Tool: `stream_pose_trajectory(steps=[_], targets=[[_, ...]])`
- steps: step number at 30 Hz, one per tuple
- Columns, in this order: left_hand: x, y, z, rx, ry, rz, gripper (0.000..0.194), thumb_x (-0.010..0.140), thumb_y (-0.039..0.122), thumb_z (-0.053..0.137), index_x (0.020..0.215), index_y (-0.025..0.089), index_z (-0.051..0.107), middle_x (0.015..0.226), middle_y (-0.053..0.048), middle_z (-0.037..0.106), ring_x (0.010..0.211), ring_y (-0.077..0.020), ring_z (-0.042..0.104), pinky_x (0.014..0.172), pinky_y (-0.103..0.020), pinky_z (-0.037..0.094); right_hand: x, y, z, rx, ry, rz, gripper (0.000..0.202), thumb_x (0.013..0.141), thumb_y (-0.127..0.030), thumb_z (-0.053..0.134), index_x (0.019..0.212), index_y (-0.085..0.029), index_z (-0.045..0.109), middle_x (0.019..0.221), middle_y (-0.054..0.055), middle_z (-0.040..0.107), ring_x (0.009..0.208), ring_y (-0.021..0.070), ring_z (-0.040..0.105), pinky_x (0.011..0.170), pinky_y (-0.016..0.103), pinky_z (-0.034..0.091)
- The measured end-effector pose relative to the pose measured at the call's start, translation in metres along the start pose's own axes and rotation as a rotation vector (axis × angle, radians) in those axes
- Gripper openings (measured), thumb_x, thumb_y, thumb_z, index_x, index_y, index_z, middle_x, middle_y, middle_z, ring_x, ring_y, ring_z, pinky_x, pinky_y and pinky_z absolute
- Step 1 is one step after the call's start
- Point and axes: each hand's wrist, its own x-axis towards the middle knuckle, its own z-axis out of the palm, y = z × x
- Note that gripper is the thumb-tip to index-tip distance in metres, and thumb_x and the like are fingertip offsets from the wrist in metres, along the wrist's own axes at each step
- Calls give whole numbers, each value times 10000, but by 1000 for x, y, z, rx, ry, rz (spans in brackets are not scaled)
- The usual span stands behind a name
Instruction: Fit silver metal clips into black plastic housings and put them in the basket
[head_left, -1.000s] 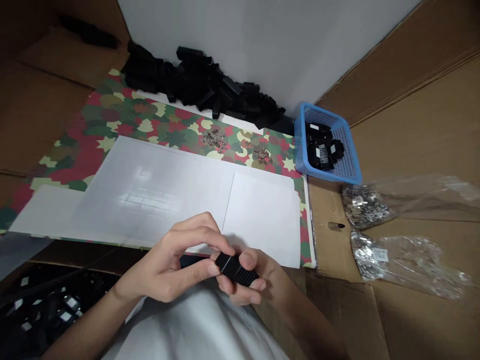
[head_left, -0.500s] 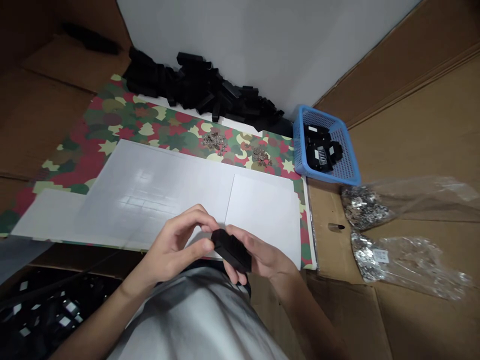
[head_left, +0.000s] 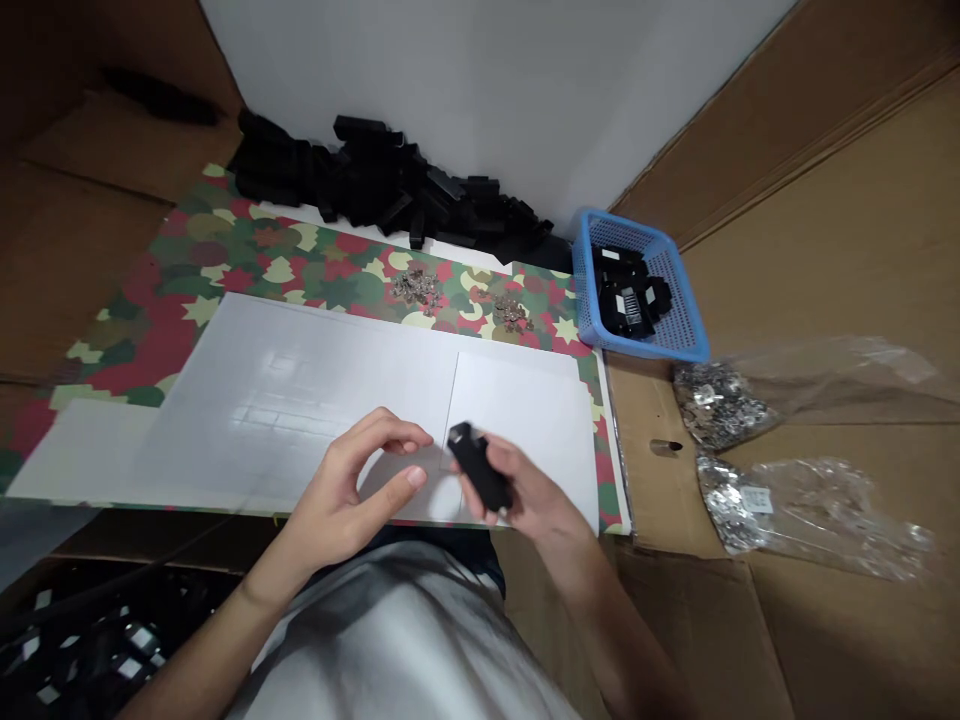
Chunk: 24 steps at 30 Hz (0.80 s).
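A small black oblong block (head_left: 480, 468), perhaps a plastic housing, is held tilted in my right hand (head_left: 529, 490), its fingers wrapped round the side and underneath. Something pale or shiny shows at its far end, too small to make out. To the left, my left hand (head_left: 352, 490) hovers with thumb and fingers apart and holds nothing; a short gap separates it from the block. Both hands are above the near edge of the white sheets (head_left: 300, 400) on the table.
Black pieces (head_left: 375, 185) lie heaped along the wall. Two piles of small metal parts (head_left: 417, 288) rest on the patterned cover (head_left: 225, 240). At right are a blue basket (head_left: 641, 350) of black parts and clear bags (head_left: 724, 405) of metal pieces. A container of black parts (head_left: 82, 640) sits lower left.
My left hand has let go of the black block. My right hand has turned the block more upright and raised it slightly. The whole view has shifted a little.
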Motion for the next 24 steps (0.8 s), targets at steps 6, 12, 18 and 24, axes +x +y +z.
stream_pose_trajectory(steps=[6, 12, 18, 24], targets=[[6, -1, 21, 608, -156, 7, 363, 877, 273, 530, 1234, 209, 533, 1083, -103, 544, 971, -278, 495, 830, -437, 395, 11, -2, -33, -167, 616, -285, 326, 849, -526, 559, 800, -211, 489, 613, -32, 607, 506, 102, 512, 497, 221, 389], [2, -7, 49, 740, -290, 47, 385, 777, 77, 467, 1143, 180, 525, 1130, -125, 522, 974, -295, 462, 784, -432, 390, 27, 7, -40, -128, 725, -397, 317, 859, -520, 544, 810, -218, 464, 622, -50, 607, 490, 83, 513, 460, 193, 358], [1, -11, 59, 731, -267, 31, 337, 753, 66, 456, 1075, 157, 492, 1095, -120, 526, 969, -295, 449, 791, -432, 379, 29, 8, -40, -101, 779, -426, 322, 838, -527, 563, 832, -220, 463, 609, -54, 614, 471, 79, 517, 448, 187, 360], [12, -8, 62, 711, -266, -68, 237, 677, 109, 483, 904, 174, 474, 1002, -102, 531, 958, -308, 445, 781, -444, 352, 30, 9, -40, -120, 798, -416, 323, 840, -529, 555, 825, -220, 462, 606, -53, 618, 467, 75, 516, 443, 181, 358]])
